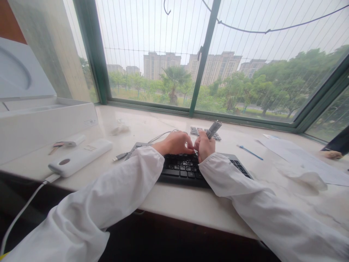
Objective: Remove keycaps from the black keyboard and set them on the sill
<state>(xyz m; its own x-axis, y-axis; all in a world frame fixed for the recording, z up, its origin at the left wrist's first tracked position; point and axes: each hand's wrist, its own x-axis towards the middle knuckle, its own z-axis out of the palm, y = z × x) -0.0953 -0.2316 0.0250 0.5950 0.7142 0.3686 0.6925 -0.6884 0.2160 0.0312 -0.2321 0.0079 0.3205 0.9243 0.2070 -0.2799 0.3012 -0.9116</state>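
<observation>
A black keyboard (180, 173) lies on the white sill under both my hands; several of its key positions show bare, pale squares without caps. My right hand (205, 146) is closed around a grey metal tool, perhaps a multi-tool (214, 128), whose end sticks up and to the right above the fist. My left hand (176, 143) is just left of it, over the upper keys, thumb and fingertips pinched together against the right hand. Whatever is between those fingertips is too small to make out. Loose keycaps (194, 130) lie in rows behind the right hand.
A USB plug (120, 157) lies left of the keyboard. Further left are a white power bank (81, 157) with a cable, a small white object with a key (56, 146), and a white box (46, 123). A blue pen (251, 152) and papers (302, 160) lie right. Windows (152, 105) stand behind.
</observation>
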